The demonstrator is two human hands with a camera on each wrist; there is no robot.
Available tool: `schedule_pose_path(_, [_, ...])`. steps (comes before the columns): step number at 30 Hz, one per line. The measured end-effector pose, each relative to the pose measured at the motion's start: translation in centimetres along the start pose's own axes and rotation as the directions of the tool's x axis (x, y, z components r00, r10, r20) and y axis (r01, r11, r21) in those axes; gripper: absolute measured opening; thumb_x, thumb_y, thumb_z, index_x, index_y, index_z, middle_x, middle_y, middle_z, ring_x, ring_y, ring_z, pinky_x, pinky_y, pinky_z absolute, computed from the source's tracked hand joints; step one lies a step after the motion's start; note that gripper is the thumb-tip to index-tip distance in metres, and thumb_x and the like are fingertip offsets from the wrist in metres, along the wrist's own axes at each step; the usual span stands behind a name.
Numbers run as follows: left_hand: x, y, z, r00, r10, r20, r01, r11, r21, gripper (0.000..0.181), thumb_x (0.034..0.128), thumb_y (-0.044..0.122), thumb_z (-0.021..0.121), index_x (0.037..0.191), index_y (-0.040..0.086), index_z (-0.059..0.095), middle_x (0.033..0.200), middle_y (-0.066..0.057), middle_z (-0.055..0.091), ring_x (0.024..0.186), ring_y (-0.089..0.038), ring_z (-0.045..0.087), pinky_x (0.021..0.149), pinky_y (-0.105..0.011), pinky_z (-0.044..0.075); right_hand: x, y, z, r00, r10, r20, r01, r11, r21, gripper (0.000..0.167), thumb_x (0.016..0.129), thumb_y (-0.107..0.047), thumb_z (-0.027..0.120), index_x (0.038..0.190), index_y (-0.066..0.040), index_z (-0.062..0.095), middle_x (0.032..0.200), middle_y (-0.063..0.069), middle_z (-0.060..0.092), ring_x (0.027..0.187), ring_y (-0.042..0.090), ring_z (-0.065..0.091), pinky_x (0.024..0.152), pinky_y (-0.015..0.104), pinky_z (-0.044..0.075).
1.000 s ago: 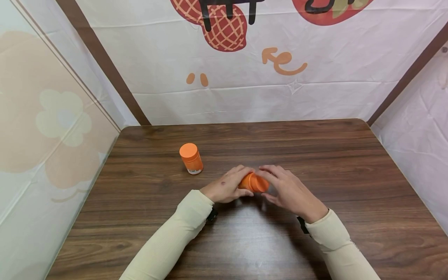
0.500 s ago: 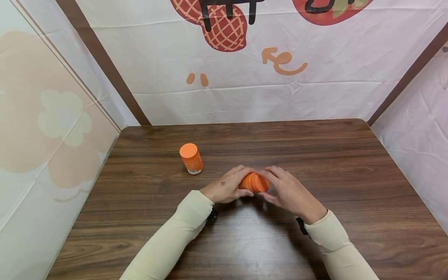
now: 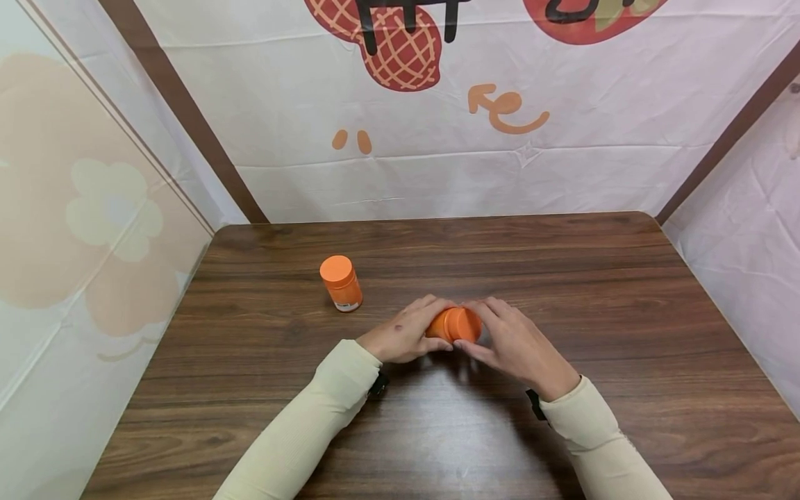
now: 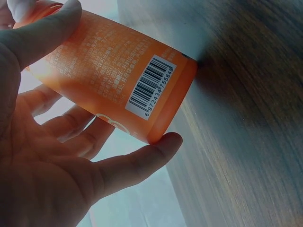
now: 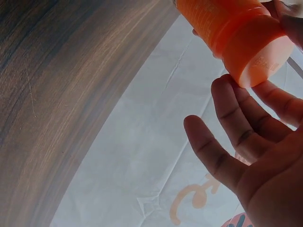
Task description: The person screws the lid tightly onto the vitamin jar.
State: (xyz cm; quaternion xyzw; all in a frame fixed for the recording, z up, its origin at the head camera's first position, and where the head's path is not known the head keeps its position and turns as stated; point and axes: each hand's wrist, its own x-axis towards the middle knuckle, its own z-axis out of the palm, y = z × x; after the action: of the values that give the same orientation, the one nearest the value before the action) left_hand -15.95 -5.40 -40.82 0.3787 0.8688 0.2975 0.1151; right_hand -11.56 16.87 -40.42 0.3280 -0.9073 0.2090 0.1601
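Near the middle of the table, an orange bottle (image 3: 442, 325) lies tilted with its lid (image 3: 465, 325) toward the right. The left hand (image 3: 406, 332) grips its body, thumb and fingers round it; the barcode label (image 4: 150, 87) shows in the left wrist view, where the little finger touches the base edge. The right hand (image 3: 523, 346) holds the lid between thumb and fingertips. In the right wrist view the lid (image 5: 258, 49) meets several fingertips of the right hand (image 5: 265, 151), and one finger stands off it.
A second orange bottle (image 3: 341, 285) with an orange lid stands upright on the wooden table (image 3: 281, 257), left of and behind the hands. Behind the table's far edge hangs a white printed cloth (image 3: 431, 184), with more cloth at both sides.
The right hand's thumb and fingers have come in from beside the lid onto it, the hand shifting slightly left. The left hand and the standing bottle stay where they were.
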Motion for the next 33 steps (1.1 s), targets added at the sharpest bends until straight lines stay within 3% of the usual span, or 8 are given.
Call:
schedule_pose_path(6, [-0.08, -0.12, 0.01, 1.0, 0.002, 0.011, -0.002, 1.0, 0.002, 0.059, 0.0915, 0.023, 0.075, 0.142, 0.012, 0.047, 0.123, -0.007, 0.054, 0.105, -0.02, 0.052, 0.091, -0.04, 0.047, -0.09, 0.16, -0.1, 0.999, -0.021, 0.026, 0.021, 1.0, 0.004, 0.068, 0.079, -0.034, 0.087, 0.132, -0.004, 0.058, 0.123, 0.015, 0.061, 0.107, 0.032, 0.062, 0.085, 0.05, 0.053])
schedule_pose_path(11, [-0.15, -0.19, -0.03, 1.0, 0.018, 0.01, -0.018, 1.0, -0.01, 0.058, 0.0911, 0.024, 0.075, 0.14, 0.01, 0.048, 0.12, -0.006, 0.055, 0.104, -0.02, 0.053, 0.091, -0.04, 0.047, -0.17, 0.41, -0.18, 0.993, -0.109, 0.034, 0.108, 0.994, 0.032, 0.074, 0.073, -0.015, 0.091, 0.137, -0.009, 0.056, 0.132, 0.016, 0.056, 0.115, 0.034, 0.057, 0.089, 0.053, 0.05])
schedule_pose_path(14, [-0.17, -0.23, -0.02, 1.0, 0.022, 0.012, -0.021, 1.0, -0.021, 0.057, 0.0909, 0.023, 0.075, 0.14, 0.011, 0.048, 0.12, -0.006, 0.055, 0.104, -0.02, 0.053, 0.091, -0.04, 0.047, -0.18, 0.38, -0.22, 0.991, -0.123, 0.043, 0.121, 0.992, 0.047, 0.074, 0.071, -0.008, 0.091, 0.137, -0.009, 0.057, 0.131, 0.014, 0.057, 0.114, 0.032, 0.057, 0.089, 0.051, 0.05])
schedule_pose_path(19, [-0.16, -0.22, 0.02, 1.0, 0.026, 0.009, -0.026, 1.0, -0.016, 0.058, 0.0911, 0.023, 0.075, 0.14, 0.011, 0.048, 0.121, -0.006, 0.055, 0.104, -0.02, 0.053, 0.091, -0.039, 0.047, -0.09, 0.21, -0.22, 0.993, -0.111, 0.044, 0.109, 0.993, 0.055, 0.066, 0.073, -0.007, 0.089, 0.132, -0.007, 0.06, 0.127, 0.011, 0.058, 0.113, 0.029, 0.057, 0.091, 0.048, 0.051])
schedule_pose_path(25, [-0.11, -0.12, -0.01, 1.0, 0.022, 0.011, -0.022, 1.0, -0.004, 0.057, 0.0913, 0.026, 0.075, 0.139, 0.011, 0.048, 0.122, -0.006, 0.054, 0.103, -0.019, 0.052, 0.09, -0.039, 0.047, -0.03, 0.16, 0.02, 0.996, -0.089, 0.007, 0.089, 0.996, 0.028, 0.058, 0.077, -0.016, 0.088, 0.126, 0.0, 0.061, 0.116, 0.013, 0.061, 0.101, 0.027, 0.062, 0.084, 0.043, 0.054])
schedule_pose_path(33, [-0.07, 0.06, -0.09, 1.0, 0.007, 0.009, -0.007, 1.0, -0.003, 0.058, 0.0909, 0.025, 0.075, 0.14, 0.012, 0.048, 0.122, -0.006, 0.054, 0.104, -0.02, 0.052, 0.09, -0.039, 0.046, 0.01, -0.11, 0.08, 1.0, 0.006, 0.024, -0.007, 0.999, 0.043, 0.053, 0.084, -0.026, 0.083, 0.124, 0.001, 0.062, 0.11, 0.012, 0.063, 0.09, 0.021, 0.063, 0.073, 0.035, 0.055])
